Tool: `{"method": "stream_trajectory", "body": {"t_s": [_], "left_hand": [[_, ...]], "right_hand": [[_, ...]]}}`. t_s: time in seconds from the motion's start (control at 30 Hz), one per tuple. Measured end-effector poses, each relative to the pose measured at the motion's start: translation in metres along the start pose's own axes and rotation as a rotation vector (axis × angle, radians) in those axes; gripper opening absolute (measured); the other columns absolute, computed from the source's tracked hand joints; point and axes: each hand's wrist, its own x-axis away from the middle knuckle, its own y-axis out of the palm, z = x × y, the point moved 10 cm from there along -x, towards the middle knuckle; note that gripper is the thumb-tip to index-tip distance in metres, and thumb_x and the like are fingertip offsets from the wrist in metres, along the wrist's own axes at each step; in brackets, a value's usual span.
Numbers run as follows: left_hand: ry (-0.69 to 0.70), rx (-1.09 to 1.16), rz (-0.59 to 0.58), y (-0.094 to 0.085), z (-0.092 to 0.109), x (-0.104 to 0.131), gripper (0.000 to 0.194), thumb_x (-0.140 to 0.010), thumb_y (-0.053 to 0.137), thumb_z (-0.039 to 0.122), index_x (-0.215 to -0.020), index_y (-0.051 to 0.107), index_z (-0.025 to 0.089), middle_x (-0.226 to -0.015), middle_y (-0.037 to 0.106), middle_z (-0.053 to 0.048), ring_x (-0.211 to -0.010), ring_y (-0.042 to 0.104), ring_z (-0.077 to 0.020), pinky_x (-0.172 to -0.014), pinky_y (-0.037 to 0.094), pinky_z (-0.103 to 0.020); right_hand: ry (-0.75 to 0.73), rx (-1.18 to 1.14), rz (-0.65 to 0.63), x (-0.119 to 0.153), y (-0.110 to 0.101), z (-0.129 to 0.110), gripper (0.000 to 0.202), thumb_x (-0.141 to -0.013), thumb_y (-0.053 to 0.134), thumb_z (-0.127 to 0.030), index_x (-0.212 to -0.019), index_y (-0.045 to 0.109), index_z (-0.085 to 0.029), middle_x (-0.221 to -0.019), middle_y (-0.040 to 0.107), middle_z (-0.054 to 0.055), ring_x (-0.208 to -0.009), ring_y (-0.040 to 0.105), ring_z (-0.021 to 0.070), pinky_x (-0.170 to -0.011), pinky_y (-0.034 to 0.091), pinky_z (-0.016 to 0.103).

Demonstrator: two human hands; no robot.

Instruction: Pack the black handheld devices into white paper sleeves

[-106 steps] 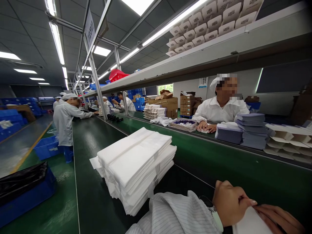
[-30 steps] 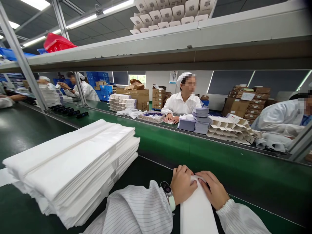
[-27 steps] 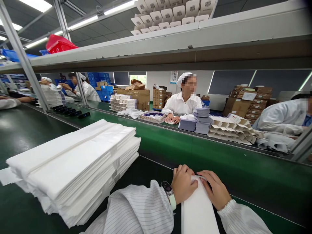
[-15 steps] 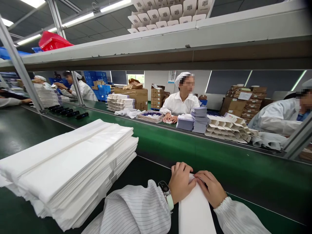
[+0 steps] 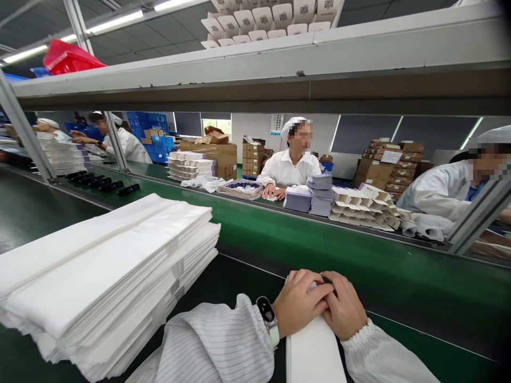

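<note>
A narrow white folded sheet (image 5: 314, 354) lies lengthwise on the dark work surface at the bottom. My left hand (image 5: 301, 303), with a watch on its wrist, is closed over the sheet's far end, fingers curled on it. Against it rests my right hand (image 5: 344, 306), its fingers bent over the same end and its fingertips touching my left hand. What lies under the fingertips is hidden. To the left stands a tall stack of white folded sheets (image 5: 107, 255), apart from both hands.
A green conveyor belt (image 5: 255, 223) runs beyond my hands. Across it, a person in white (image 5: 293, 165) sits by stacked purple-grey boxes (image 5: 319, 194) and carton dividers (image 5: 361, 207). Overhead runs a shelf (image 5: 239, 66). Black devices (image 5: 109, 185) lie at the left.
Both hands have drawn closer together over the sheet's far end, my right hand's fingers now meeting my left. The view has shifted slightly to the right.
</note>
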Motion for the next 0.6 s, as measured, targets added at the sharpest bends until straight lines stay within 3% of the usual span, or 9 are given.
{"method": "stream_trajectory", "body": {"t_s": [0.17, 0.43, 0.53, 0.6], "left_hand": [[0.096, 0.004, 0.107, -0.008, 0.009, 0.001, 0.018, -0.083, 0.041, 0.022, -0.095, 0.053, 0.022, -0.087, 0.055, -0.001, -0.084, 0.046, -0.0132, -0.071, 0.036, -0.026], [0.195, 0.047, 0.319, -0.023, 0.016, 0.006, 0.012, -0.08, 0.046, 0.016, -0.077, 0.057, 0.018, -0.072, 0.059, 0.002, -0.07, 0.048, -0.0101, -0.061, 0.034, -0.025], [0.138, 0.032, 0.28, -0.015, 0.008, 0.006, 0.015, -0.079, 0.046, 0.016, -0.068, 0.056, 0.018, -0.07, 0.057, 0.002, -0.071, 0.046, -0.011, -0.062, 0.033, -0.026], [-0.007, 0.056, 0.18, -0.003, -0.01, 0.003, 0.015, -0.077, 0.047, 0.017, -0.064, 0.054, 0.018, -0.074, 0.055, 0.001, -0.075, 0.045, -0.0124, -0.066, 0.033, -0.027]], "right_hand": [[-0.018, -0.013, 0.037, 0.003, 0.0, -0.001, 0.013, -0.076, 0.038, -0.011, -0.083, 0.049, -0.012, -0.098, 0.047, 0.014, -0.098, 0.041, 0.0259, -0.069, 0.042, 0.039], [-0.008, -0.081, -0.041, 0.001, 0.007, -0.002, 0.017, -0.078, 0.035, -0.013, -0.08, 0.051, -0.012, -0.09, 0.05, 0.012, -0.09, 0.045, 0.023, -0.066, 0.042, 0.035], [0.005, -0.079, -0.071, 0.002, 0.011, 0.001, 0.02, -0.078, 0.034, -0.012, -0.078, 0.053, -0.011, -0.088, 0.05, 0.012, -0.089, 0.045, 0.0227, -0.065, 0.041, 0.034], [0.017, -0.074, -0.109, 0.003, 0.016, 0.004, 0.02, -0.077, 0.035, -0.013, -0.077, 0.055, -0.012, -0.089, 0.05, 0.012, -0.089, 0.046, 0.0228, -0.065, 0.041, 0.034]]}}
